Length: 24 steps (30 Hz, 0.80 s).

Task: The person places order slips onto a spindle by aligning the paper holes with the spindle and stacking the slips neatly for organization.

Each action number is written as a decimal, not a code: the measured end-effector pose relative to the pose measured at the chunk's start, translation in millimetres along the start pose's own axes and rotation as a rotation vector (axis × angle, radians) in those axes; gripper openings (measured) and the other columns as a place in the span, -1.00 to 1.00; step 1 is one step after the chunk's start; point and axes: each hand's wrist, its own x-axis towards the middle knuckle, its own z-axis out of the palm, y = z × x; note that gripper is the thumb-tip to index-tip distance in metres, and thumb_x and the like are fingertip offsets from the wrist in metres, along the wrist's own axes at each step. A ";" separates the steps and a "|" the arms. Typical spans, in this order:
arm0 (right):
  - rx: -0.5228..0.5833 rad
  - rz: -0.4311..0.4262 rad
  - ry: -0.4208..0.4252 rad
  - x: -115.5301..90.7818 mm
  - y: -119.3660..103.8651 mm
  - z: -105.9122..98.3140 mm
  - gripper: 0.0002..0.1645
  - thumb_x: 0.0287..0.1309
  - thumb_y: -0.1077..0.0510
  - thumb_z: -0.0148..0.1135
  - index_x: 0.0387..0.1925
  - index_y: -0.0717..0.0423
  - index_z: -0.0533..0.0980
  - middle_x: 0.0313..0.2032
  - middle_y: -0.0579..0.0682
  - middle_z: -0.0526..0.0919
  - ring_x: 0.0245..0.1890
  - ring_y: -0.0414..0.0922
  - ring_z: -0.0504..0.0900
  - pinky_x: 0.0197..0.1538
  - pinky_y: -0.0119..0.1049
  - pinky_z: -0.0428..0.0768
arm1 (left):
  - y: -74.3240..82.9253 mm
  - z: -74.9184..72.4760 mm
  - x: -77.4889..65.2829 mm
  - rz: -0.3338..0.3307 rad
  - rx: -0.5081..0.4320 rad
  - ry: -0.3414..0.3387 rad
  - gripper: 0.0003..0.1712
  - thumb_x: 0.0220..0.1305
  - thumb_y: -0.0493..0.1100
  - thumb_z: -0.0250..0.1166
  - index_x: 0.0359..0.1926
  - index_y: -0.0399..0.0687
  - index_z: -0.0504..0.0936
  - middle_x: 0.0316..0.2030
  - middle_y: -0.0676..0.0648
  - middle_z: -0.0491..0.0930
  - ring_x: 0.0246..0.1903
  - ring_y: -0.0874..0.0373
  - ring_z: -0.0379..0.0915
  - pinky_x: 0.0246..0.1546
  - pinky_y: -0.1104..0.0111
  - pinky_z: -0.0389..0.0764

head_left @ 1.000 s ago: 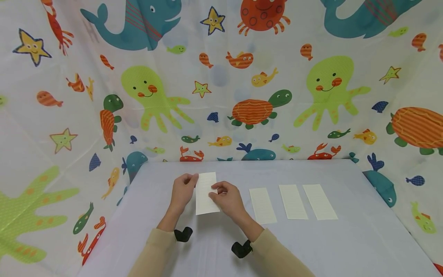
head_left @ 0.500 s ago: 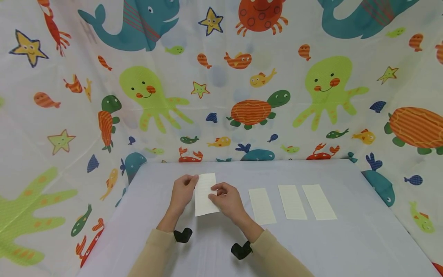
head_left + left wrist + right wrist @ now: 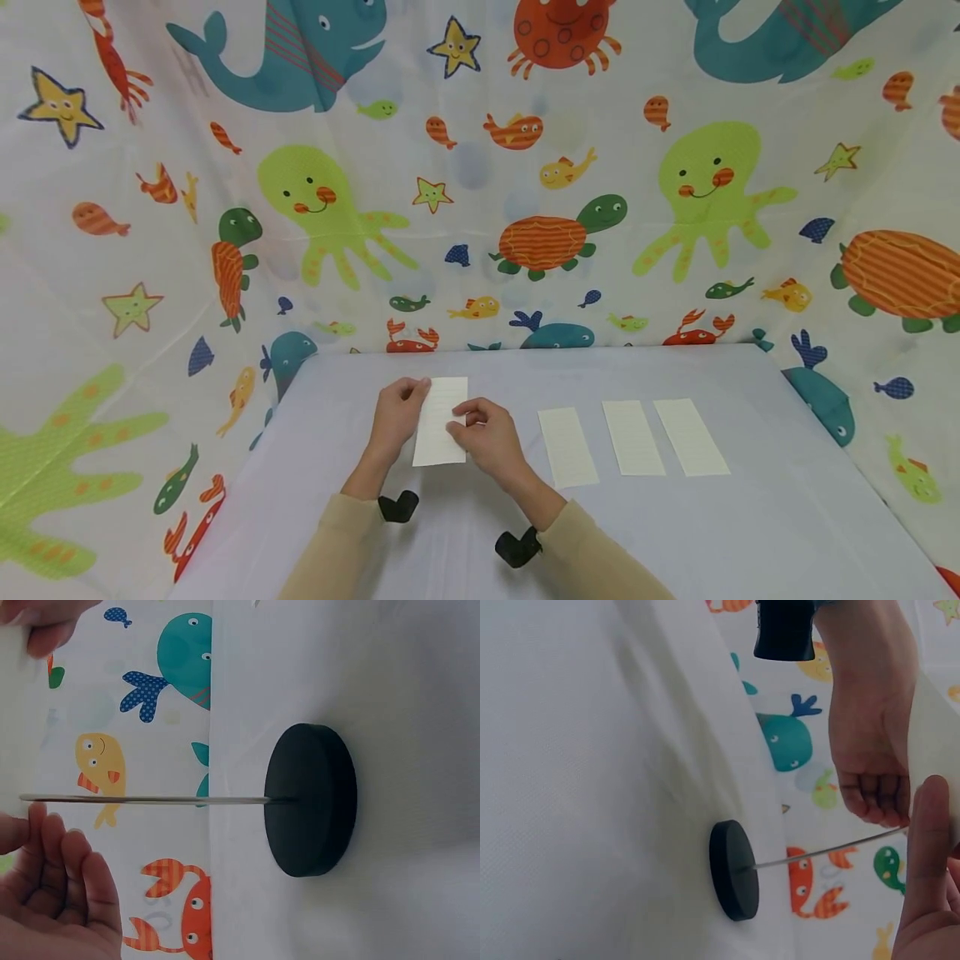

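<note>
My left hand [image 3: 393, 418] pinches the upper left corner of a pale lined paper slip [image 3: 437, 429]. On the slip's right side, my right hand [image 3: 493, 440] holds it between thumb and fingers. Beneath the slip stands a paper spike, its round black base [image 3: 307, 799] flat on the white table. Its thin metal rod [image 3: 161, 799] rises to the slip, the tip end right at the left fingertips [image 3: 52, 825]. From the right wrist, the slip [image 3: 934, 739] hangs over the rod's upper end; the head view has the spike hidden behind it.
To the right lie three similar slips, a near one [image 3: 568, 447], a middle one [image 3: 633, 437] and a far right one [image 3: 692, 437]. Black wrist cameras [image 3: 399, 506] sit at both cuffs. A curtain [image 3: 480, 208] printed with sea animals stands behind the white-covered table [image 3: 780, 517].
The slip's lower edge has swung a little left, and my right hand has shifted slightly left with it. My left hand has kept its place at the upper corner.
</note>
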 end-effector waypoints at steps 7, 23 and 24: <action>-0.022 0.023 -0.004 -1.6 4.4 2.3 -0.81 0.12 0.20 0.46 -0.21 0.12 0.65 -0.42 -0.03 0.47 -0.41 -0.11 0.43 -0.46 -0.35 0.40 | -11.5 1.6 0.3 -0.044 0.002 -0.033 -0.64 0.49 0.01 0.22 -0.20 -0.22 0.68 -0.37 -0.09 0.55 -0.29 0.06 0.42 -0.33 0.33 0.46; -0.169 -0.012 -0.022 -1.7 22.5 3.5 -0.82 0.11 0.22 0.47 -0.23 0.13 0.65 -0.49 -0.09 0.47 -0.45 -0.16 0.41 -0.47 -0.37 0.38 | -27.2 10.8 -3.5 -0.048 0.010 -0.047 -0.68 0.48 -0.06 0.21 -0.18 -0.27 0.69 -0.36 -0.10 0.57 -0.33 0.07 0.45 -0.39 0.34 0.47; -0.177 -0.009 -0.027 -1.6 23.8 3.8 -0.82 0.11 0.22 0.47 -0.23 0.13 0.64 -0.49 -0.09 0.46 -0.46 -0.17 0.41 -0.47 -0.37 0.38 | -28.1 11.5 -3.1 -0.052 0.010 -0.048 -0.68 0.47 -0.06 0.22 -0.16 -0.27 0.69 -0.35 -0.10 0.58 -0.32 0.07 0.46 -0.37 0.35 0.48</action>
